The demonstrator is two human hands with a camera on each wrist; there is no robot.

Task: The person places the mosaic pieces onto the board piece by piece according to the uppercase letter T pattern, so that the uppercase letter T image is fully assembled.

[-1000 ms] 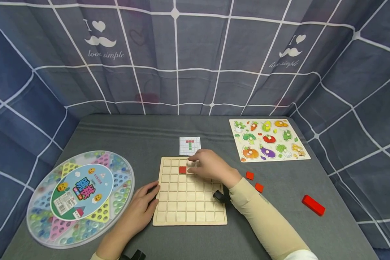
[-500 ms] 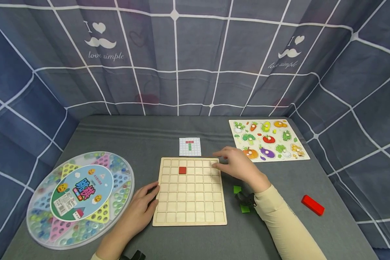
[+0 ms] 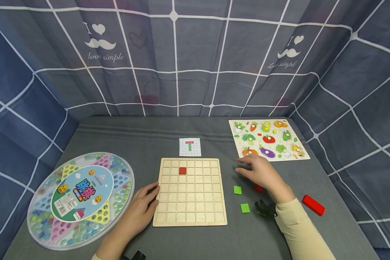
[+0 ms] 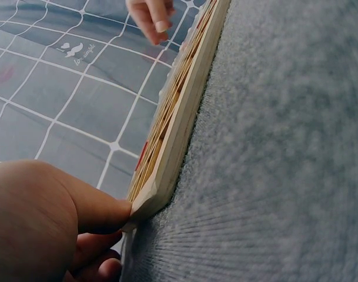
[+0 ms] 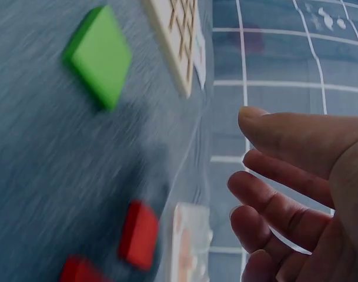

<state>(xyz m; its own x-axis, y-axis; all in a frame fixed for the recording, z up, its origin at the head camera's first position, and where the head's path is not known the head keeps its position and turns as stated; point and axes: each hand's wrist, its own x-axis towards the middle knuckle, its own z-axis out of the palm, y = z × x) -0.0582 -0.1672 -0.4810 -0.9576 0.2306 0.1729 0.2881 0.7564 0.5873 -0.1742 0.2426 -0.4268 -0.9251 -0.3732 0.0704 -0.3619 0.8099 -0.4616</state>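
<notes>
My left hand (image 3: pixel 139 207) rests against the left edge of a pale wooden grid board (image 3: pixel 190 209); in the left wrist view the thumb touches the board's edge. One red square tile (image 3: pixel 182 170) sits in an upper cell of the board. My right hand (image 3: pixel 263 175) hovers right of the board, its fingers apart and holding nothing. Two green tiles (image 3: pixel 237 190) lie on the cloth between it and the board. A red tile (image 3: pixel 258 188) shows partly beneath the hand. The right wrist view shows two red tiles (image 5: pixel 139 235) below the fingers.
A small pattern card (image 3: pixel 190 147) with a red and green T lies behind the board. A round marble game box (image 3: pixel 81 200) stands left, a vegetable puzzle (image 3: pixel 269 139) back right. A red block (image 3: pixel 313 205) lies far right. Grid-patterned curtains (image 3: pixel 195 54) surround the table.
My right hand has moved right from over the board to beside the vegetable puzzle, uncovering green tiles and partly covering the red ones. My left hand stays at the board's edge.
</notes>
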